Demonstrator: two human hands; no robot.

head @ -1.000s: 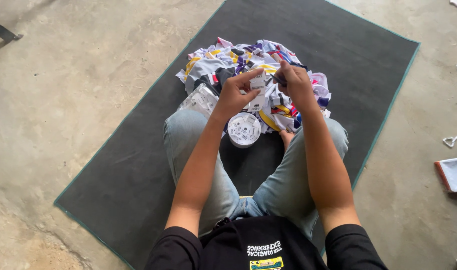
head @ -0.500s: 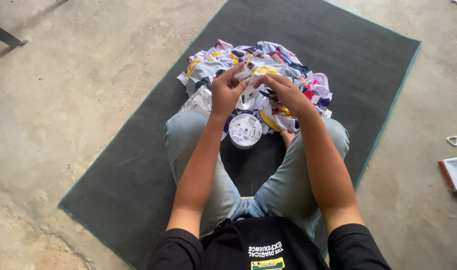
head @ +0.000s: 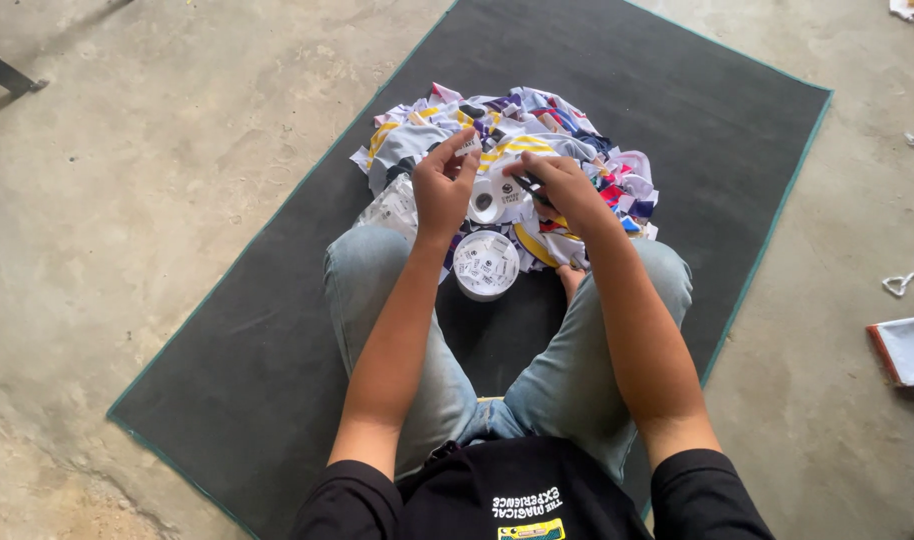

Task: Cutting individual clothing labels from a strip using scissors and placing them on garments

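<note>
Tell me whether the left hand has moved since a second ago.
Yes, slightly. The left hand has risen away from the round white container toward the pile of cloth pieces, and now pinches a small white tag.

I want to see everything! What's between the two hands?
In the head view, a white roll of tape or labels shows between the left hand and right hand, above the colourful fabric pile.

Matt mat (head: pixel 277 330); rough concrete floor (head: pixel 127 200); seemingly cloth pile (head: pixel 537 140).

left hand (head: pixel 442 190) pinches a small label (head: pixel 468 146) (over clothes (head: pixel 517 150)).
</note>
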